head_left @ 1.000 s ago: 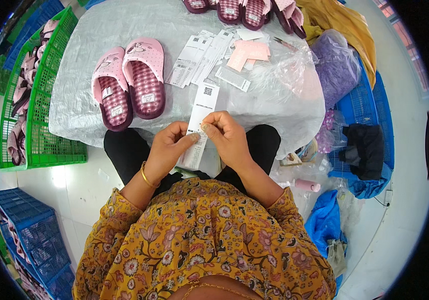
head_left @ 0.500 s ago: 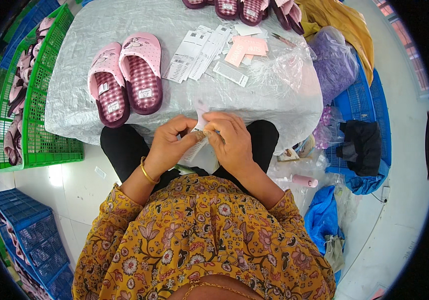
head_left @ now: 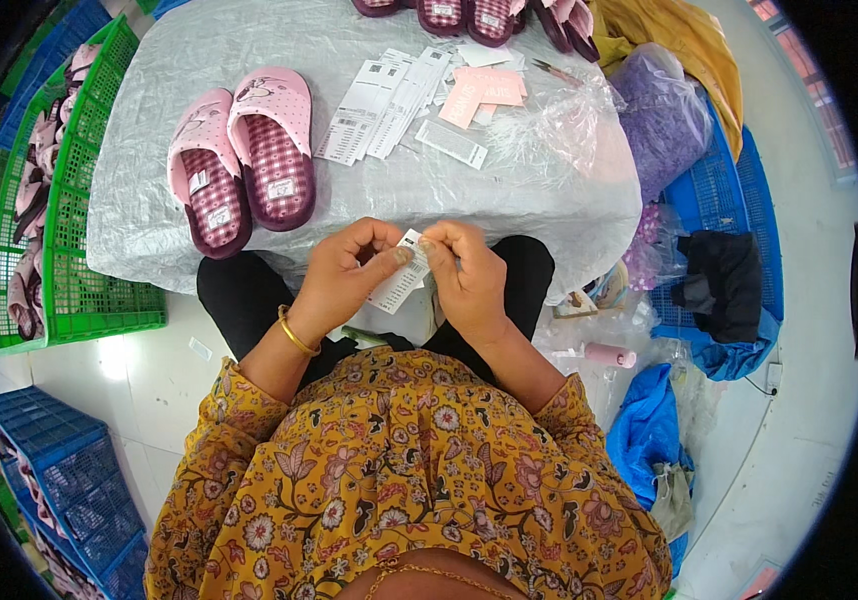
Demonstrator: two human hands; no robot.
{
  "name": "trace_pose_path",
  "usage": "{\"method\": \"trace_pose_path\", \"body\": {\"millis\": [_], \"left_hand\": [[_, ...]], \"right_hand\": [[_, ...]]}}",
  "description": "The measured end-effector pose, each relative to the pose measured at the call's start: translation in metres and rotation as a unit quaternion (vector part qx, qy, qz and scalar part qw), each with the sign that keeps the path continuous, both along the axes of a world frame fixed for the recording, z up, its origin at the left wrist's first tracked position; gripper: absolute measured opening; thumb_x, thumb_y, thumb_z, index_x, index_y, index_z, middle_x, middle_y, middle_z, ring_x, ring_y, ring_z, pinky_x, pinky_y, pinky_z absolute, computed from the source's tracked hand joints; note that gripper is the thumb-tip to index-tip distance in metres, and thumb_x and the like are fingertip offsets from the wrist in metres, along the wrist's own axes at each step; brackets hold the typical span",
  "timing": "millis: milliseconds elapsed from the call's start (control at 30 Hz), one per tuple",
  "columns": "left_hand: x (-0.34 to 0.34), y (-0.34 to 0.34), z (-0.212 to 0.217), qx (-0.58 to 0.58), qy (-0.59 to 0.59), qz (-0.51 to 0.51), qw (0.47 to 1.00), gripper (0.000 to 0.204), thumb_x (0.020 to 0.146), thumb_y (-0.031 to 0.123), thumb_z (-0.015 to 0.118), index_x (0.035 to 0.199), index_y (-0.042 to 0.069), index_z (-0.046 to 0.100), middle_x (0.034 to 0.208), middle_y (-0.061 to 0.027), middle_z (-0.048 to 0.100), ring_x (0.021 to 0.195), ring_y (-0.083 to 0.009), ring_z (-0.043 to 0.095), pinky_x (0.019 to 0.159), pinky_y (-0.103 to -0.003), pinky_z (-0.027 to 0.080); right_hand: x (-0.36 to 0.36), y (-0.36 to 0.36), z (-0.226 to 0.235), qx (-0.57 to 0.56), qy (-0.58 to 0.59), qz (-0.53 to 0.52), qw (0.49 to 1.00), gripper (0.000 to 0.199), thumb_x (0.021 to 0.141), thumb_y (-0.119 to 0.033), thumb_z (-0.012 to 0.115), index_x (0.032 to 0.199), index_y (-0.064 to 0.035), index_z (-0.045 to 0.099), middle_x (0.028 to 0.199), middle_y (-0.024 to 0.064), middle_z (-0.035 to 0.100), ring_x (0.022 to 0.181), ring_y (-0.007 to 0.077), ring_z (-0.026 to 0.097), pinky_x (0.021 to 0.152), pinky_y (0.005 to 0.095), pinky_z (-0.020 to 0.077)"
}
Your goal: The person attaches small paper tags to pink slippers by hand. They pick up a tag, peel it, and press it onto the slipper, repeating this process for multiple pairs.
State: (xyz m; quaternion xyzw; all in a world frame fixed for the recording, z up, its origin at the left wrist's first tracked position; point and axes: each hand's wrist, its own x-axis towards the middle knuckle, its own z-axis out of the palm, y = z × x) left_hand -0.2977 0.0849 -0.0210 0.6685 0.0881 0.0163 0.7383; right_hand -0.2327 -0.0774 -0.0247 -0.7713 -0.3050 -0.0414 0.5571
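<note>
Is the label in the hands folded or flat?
Folded. The white paper label was a long strip a second ago; now only a short piece shows between left hand and right hand.

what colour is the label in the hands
The label is white with black print, best seen in the head view.

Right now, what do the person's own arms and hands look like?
Mustard-yellow sleeves with a floral print, the left sleeve and right sleeve both leaving the forearms bare. Left hand: no glove, plain gold-coloured bangle at the wrist. Right hand: no glove, nothing visible on the wrist.
</note>
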Motion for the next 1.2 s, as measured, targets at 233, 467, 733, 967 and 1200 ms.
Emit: {"method": "trace_pose_path", "body": {"millis": [233,467,733,967,1200], "left_hand": [[0.003,-0.005,-0.016,0.025,-0.033,0.092,0.995,0.008,0.091,0.007,0.066,0.095,0.002,0.062,0.085,0.0028,0.062,0.074,-0.0021,0.053,0.065,-0.018,0.045],[0.004,-0.009,-0.013,0.041,-0.056,0.099,0.993,0.007,0.091,0.007,0.067,0.095,0.002,0.063,0.085,0.0028,0.062,0.075,-0.0024,0.053,0.066,-0.019,0.045],[-0.001,-0.011,-0.008,0.339,-0.201,0.11,0.912,0.008,0.085,0.006,0.07,0.089,0.002,0.065,0.08,-0.0038,0.063,0.072,-0.0135,0.056,0.064,-0.027,0.046],[-0.003,-0.007,-0.012,0.12,-0.068,0.033,0.99,0.01,0.09,0.012,0.067,0.092,0.002,0.066,0.078,-0.0021,0.062,0.07,-0.0086,0.052,0.063,-0.025,0.042],[0.005,-0.005,-0.011,0.198,-0.039,-0.042,0.978,0.011,0.092,0.011,0.063,0.092,0.001,0.066,0.076,-0.0052,0.061,0.066,-0.01,0.053,0.06,-0.026,0.043]], "right_hand": [[0.009,-0.008,0.006,0.02,0.065,0.01,0.998,0.014,0.088,-0.005,0.067,0.1,-0.0015,0.062,0.083,0.0073,0.067,0.068,0.0135,0.062,0.065,0.0266,0.0499],[0.004,-0.008,0.012,0.0,0.164,0.019,0.986,0.028,0.085,-0.003,0.069,0.112,-0.0005,0.06,0.082,0.0058,0.069,0.07,0.0072,0.06,0.065,0.0244,0.0498],[0.003,-0.007,0.007,-0.007,0.216,0.016,0.976,0.025,0.085,-0.005,0.069,0.109,-0.0006,0.064,0.081,0.0056,0.069,0.07,0.007,0.061,0.065,0.0243,0.0501],[0.005,-0.016,0.006,-0.022,0.235,0.076,0.969,0.019,0.087,-0.009,0.07,0.104,-0.0011,0.067,0.089,0.0077,0.071,0.081,0.0097,0.066,0.073,0.026,0.053],[0.005,-0.027,0.002,-0.056,0.232,0.103,0.966,0.018,0.087,-0.017,0.072,0.099,-0.0037,0.069,0.087,0.0083,0.07,0.075,0.0157,0.066,0.068,0.0287,0.0517]]}}
